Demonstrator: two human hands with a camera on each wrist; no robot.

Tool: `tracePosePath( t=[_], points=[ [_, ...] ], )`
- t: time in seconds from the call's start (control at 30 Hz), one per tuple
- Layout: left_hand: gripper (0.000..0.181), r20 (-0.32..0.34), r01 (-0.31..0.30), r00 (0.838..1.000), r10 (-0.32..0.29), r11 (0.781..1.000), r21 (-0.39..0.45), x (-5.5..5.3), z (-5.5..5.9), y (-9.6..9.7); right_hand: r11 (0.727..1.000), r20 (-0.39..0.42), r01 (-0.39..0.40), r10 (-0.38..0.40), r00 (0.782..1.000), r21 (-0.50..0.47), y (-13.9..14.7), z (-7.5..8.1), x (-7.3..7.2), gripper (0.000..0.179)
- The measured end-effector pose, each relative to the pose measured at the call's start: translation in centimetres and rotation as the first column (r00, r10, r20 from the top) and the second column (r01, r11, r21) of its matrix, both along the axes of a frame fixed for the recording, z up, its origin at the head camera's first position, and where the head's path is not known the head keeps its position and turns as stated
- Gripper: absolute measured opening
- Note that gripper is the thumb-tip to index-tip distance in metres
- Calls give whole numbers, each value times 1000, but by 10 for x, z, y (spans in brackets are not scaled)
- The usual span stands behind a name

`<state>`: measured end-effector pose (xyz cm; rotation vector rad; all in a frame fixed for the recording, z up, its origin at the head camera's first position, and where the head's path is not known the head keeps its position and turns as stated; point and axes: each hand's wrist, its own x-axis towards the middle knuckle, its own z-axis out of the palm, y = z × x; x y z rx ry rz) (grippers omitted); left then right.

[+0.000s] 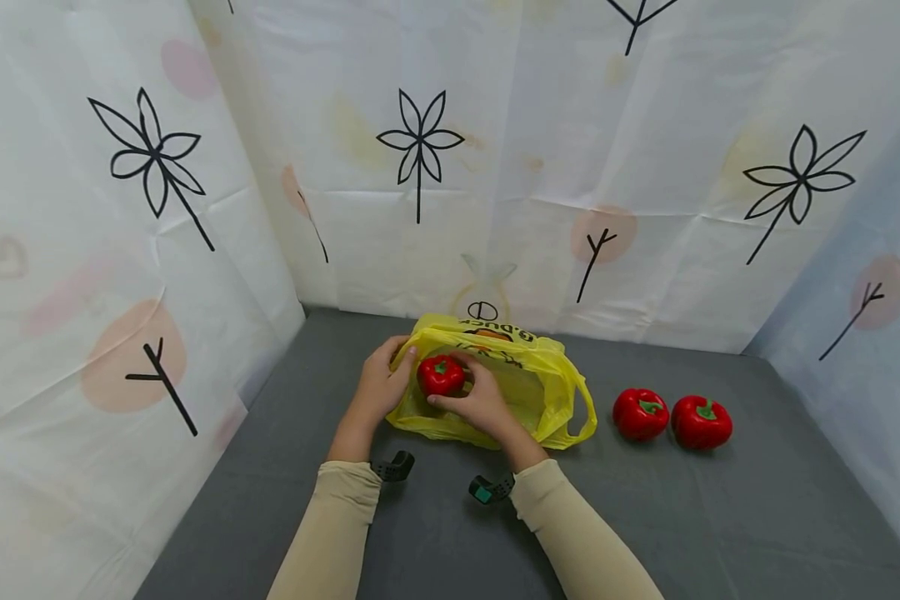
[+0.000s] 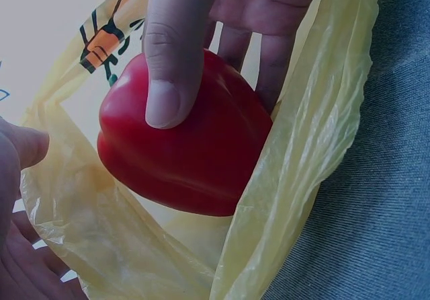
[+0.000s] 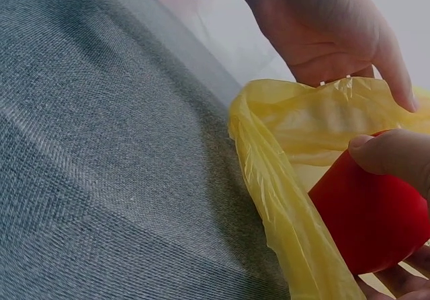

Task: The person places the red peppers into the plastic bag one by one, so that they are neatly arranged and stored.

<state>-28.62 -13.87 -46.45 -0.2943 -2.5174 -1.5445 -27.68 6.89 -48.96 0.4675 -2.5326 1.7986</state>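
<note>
A yellow plastic bag (image 1: 562,375) lies with its mouth toward me on the grey surface. Holding its left edge is my left hand (image 1: 381,379); in the right wrist view the thumb is on the inner side and the fingers are behind the plastic. My right hand (image 1: 487,404) reaches into the mouth and grips a red bell pepper (image 1: 441,377). In the left wrist view the thumb presses on the side of the pepper (image 2: 181,159), and the other fingers are partly hidden behind it.
Two more red bell peppers, one nearer (image 1: 640,415) and one farther right (image 1: 701,422), sit side by side to the right of the bag. A white printed curtain (image 1: 510,242) encloses the back and sides of the grey cloth (image 1: 435,533). Each wrist wears a dark band.
</note>
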Motion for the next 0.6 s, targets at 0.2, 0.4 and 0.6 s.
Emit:
tracePosePath(
  t=[0.2, 0.4, 0.6],
  points=[
    [46, 1, 3, 1000, -3, 1000, -2, 0, 0, 0, 1000, -5, 4, -4, 1000, 23, -1, -2, 0, 83],
    [47, 8, 5, 1000, -5, 1000, 0, 0, 0, 0, 1000, -6, 1, -1, 1000, -2, -1, -2, 0, 82],
    [46, 4, 0, 1000, 0, 1000, 0, -1, -1, 0, 1000, -6, -5, 5, 1000, 20, -1, -4, 0, 85]
  ],
)
